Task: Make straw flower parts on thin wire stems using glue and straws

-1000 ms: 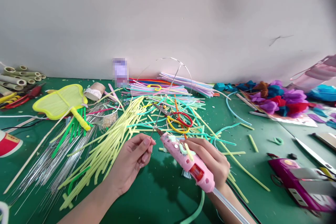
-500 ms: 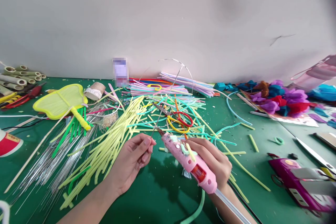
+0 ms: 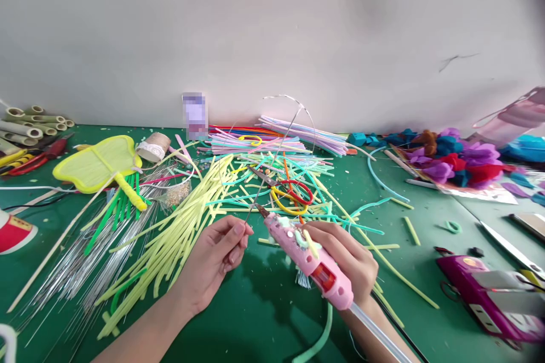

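Between the thumb and fingers of my left hand [image 3: 223, 252] is the lower end of a thin wire frame [image 3: 293, 120]. Its stem rises away from me to a curved, partly wrapped top. My right hand [image 3: 347, 261] is wrapped around a pink hot glue gun [image 3: 313, 261], which has dried glue and scraps stuck on it. A clear glue stick [image 3: 377, 333] sticks out of its back end. The gun's dark nozzle points up and left, close beside the wire stem; whether they touch I cannot tell.
Yellow pipe cleaners [image 3: 187, 227] and loose wires [image 3: 102, 244] lie on the left. Ahead are scissors [image 3: 289, 195] with red and yellow handles. A yellow fan-shaped piece [image 3: 100, 164] sits further left; a magenta power strip [image 3: 477, 289] and fabric petals [image 3: 460, 161] are on the right.
The glue gun has shifted slightly to the right and down. The top of the wire frame has tipped a little to the right. My left hand stays in place.
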`<control>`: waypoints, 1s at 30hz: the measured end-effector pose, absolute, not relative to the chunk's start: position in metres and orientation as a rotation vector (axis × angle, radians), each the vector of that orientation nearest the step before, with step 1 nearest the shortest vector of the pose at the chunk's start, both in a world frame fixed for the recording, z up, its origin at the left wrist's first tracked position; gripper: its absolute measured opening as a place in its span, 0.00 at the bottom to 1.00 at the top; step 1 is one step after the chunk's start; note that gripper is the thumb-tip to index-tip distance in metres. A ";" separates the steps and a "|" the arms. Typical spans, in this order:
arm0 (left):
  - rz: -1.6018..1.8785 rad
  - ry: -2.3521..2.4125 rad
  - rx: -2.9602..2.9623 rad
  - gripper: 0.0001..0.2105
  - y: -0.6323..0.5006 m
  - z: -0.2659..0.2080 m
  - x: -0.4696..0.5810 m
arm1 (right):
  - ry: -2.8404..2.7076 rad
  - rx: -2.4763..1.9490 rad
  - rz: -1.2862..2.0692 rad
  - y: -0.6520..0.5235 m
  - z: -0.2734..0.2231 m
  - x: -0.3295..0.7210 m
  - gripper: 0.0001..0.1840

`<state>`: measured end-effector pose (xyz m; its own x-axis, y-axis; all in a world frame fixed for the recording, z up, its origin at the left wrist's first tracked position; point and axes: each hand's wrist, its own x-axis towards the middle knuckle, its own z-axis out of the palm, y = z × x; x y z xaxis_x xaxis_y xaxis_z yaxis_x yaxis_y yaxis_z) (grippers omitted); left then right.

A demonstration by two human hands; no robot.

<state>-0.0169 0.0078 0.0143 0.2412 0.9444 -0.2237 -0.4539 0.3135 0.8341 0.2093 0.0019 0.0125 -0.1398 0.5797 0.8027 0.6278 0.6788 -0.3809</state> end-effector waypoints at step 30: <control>1.089 0.896 0.731 0.13 0.010 0.016 -0.016 | -1.816 -0.963 -0.047 -0.001 0.015 0.209 0.11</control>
<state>-0.0158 0.0098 0.0163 0.1982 0.9496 -0.2428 -0.4216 0.3062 0.8535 0.2094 -0.0006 0.0148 -0.1448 0.5865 0.7969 0.6269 0.6775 -0.3847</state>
